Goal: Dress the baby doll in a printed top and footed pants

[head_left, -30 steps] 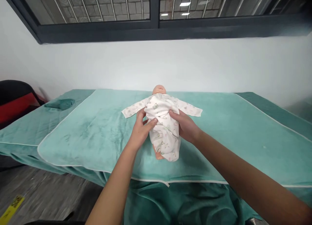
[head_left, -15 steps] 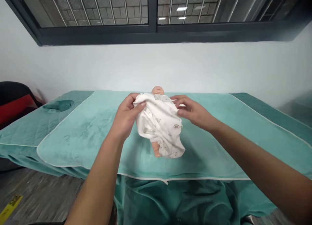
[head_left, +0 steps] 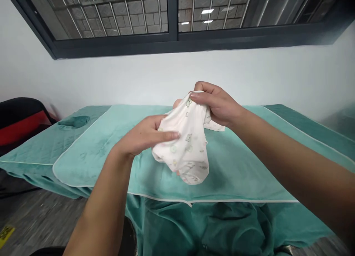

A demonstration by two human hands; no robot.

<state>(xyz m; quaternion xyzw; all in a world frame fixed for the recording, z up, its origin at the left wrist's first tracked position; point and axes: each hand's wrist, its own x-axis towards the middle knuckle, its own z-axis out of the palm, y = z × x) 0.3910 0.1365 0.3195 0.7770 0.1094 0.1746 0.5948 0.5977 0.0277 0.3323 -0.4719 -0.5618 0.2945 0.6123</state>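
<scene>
The only thing here that looks like writing is the yellow label (head_left: 6, 235) down on the grey floor (head_left: 36, 215), and the dark characters on it are blurry and cut off by the edge of view, so I can't read them. The white baby garment (head_left: 191, 141) has little greenish-grey printed pictures scattered over it, too small to make out properly. It's bunched up over the doll (head_left: 176, 103) in the middle of the pale green mat (head_left: 244, 156). Both hands are clamped on the cloth but apart from each other: the left hand (head_left: 146, 134) grips its left side, thumb in front, and the right hand (head_left: 217, 102) pinches the top edge higher up. That raised fabric is what's in the way, hiding most of the doll apart from a bit of head and a sliver near the bottom. One sleeve (head_left: 217, 126) lies out past the right hand. Around all that there's a quilted green cover (head_left: 36, 149) under the mat, a black and red object (head_left: 22, 125) off to the left, and a white wall (head_left: 111, 78) with a dark-framed window (head_left: 172, 45), metal bars behind the glass.
</scene>
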